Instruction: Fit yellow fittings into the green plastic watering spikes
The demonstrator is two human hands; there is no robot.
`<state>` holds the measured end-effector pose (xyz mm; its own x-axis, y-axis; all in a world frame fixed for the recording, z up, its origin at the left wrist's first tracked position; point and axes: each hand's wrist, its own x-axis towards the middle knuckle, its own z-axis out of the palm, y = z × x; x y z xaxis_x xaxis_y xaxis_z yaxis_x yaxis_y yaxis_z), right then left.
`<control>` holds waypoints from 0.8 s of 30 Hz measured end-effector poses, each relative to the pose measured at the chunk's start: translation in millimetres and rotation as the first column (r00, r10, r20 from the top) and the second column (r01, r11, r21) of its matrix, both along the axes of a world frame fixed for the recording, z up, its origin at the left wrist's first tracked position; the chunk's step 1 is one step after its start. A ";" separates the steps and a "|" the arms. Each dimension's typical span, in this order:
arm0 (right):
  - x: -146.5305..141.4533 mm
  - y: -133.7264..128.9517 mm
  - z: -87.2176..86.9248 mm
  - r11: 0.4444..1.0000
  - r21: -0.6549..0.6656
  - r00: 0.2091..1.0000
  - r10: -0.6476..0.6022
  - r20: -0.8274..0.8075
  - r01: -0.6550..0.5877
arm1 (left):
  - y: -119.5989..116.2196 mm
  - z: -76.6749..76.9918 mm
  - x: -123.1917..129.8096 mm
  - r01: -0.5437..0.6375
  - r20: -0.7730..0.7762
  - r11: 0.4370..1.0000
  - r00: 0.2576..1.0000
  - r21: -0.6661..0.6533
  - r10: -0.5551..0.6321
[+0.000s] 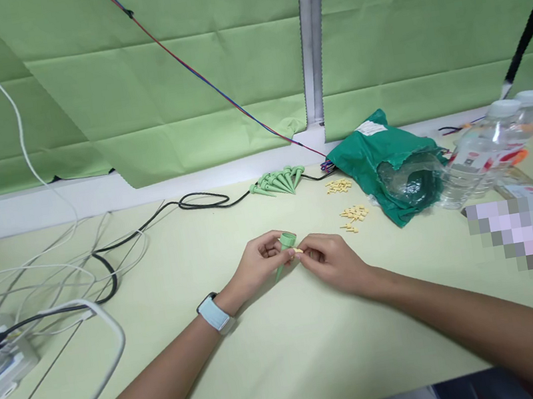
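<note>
A green plastic spike (288,240) with a wide round open top stands roughly upright in my left hand (259,264), its thin pointed end showing below the fingers. My right hand (336,262) pinches a small yellow plastic piece (298,251) against the side of the spike, just under the rim. The fingertips of both hands meet there, so I cannot tell whether the piece sits in the spike. Beyond the hands lie two small groups of similar yellow pieces (354,214) and a pile of green spikes (286,179).
A torn green plastic bag (366,160) lies at the back right, beside clear bottles (484,148). Black cable (203,201) runs along the back. White cords and a power strip (2,363) occupy the left. Green sheets (168,87) hang behind the table.
</note>
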<state>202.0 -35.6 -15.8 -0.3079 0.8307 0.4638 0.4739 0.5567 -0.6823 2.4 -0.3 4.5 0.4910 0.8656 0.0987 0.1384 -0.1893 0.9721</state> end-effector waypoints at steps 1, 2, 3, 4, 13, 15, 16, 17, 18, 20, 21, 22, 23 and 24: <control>0.2 -0.1 -0.5 1.000 0.010 1.000 -0.004 -0.020 0.004 | 0.0 0.0 -0.2 -0.006 0.001 1.000 1.000 0.000 0.006; 0.3 -0.1 -1.1 1.000 0.019 0.999 -0.006 -0.036 0.007 | 0.1 -0.1 -0.3 -0.012 0.000 1.000 1.000 0.003 0.012; 0.5 -0.1 -1.5 1.000 0.028 0.999 -0.008 -0.051 0.010 | 0.2 -0.1 -0.4 -0.017 0.000 1.000 1.000 0.008 0.017; 0.6 0.0 -1.9 0.999 0.035 0.998 -0.011 -0.064 0.013 | 0.3 -0.2 -0.4 -0.020 0.000 1.000 1.000 0.014 0.020; 2.6 2.7 0.0 1.000 -0.013 0.999 -0.026 -0.036 0.025 | 1.1 -2.4 0.5 -0.028 0.061 1.000 0.998 -0.010 0.029; 2.5 3.7 -0.3 1.000 -0.029 1.000 -0.004 0.004 0.004 | 1.4 -3.2 0.3 -0.022 0.057 1.000 0.998 -0.009 0.022; 2.3 4.1 -0.7 1.000 -0.030 1.000 0.005 0.015 -0.004 | 1.6 -3.6 0.1 -0.023 0.055 1.000 0.998 -0.005 0.024; 2.2 4.5 -1.2 1.000 -0.026 1.000 0.010 0.015 -0.009 | 1.9 -4.0 0.0 -0.026 0.054 1.000 0.998 -0.003 0.026; 2.1 4.8 -1.8 1.000 -0.019 1.000 0.012 0.005 -0.011 | 2.2 -4.4 -0.1 -0.029 0.055 1.000 0.998 -0.003 0.029; 2.2 4.9 -2.7 1.000 -0.005 1.000 0.013 -0.027 -0.013 | 2.7 -4.7 -0.2 -0.032 0.062 0.999 0.998 -0.010 0.032; 2.3 4.8 -3.1 1.000 0.003 0.999 0.013 -0.043 -0.013 | 2.9 -4.6 -0.1 -0.029 0.065 0.999 0.997 -0.015 0.030; 2.5 4.7 -3.4 1.000 0.012 0.998 0.013 -0.055 -0.013 | 3.1 -4.3 0.0 -0.026 0.069 1.000 0.997 -0.018 0.027; 2.8 4.4 -3.7 1.000 0.023 0.998 0.013 -0.064 -0.012 | 3.2 -3.8 0.2 -0.024 0.072 1.000 0.997 -0.017 0.025; 3.1 4.1 -3.9 0.999 0.035 0.997 0.011 -0.071 -0.009 | 3.2 -3.3 0.4 -0.026 0.075 1.000 0.997 -0.012 0.026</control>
